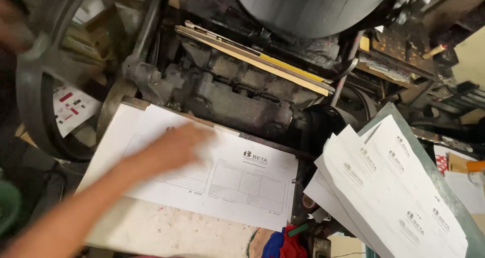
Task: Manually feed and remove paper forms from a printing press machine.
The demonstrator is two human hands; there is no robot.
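Observation:
My left hand (182,143) reaches in from the lower left, motion-blurred, and lies flat with fingers extended over a white printed form sheet (247,184). The sheet rests on a pale, ink-speckled feed board (161,232) in front of an old dark iron printing press (227,94). A fanned pile of the same printed sheets (399,187) lies to the right on a green-edged board (449,187). My right hand is out of sight.
A large dark flywheel (30,86) stands at the left, close to my forearm. The press's round grey disc (308,5) is at the top, with a yellow-edged plate (262,61) below it. A red and blue cloth (283,240) hangs at the bottom. A blurred skin-coloured shape (12,23) sits at the top left.

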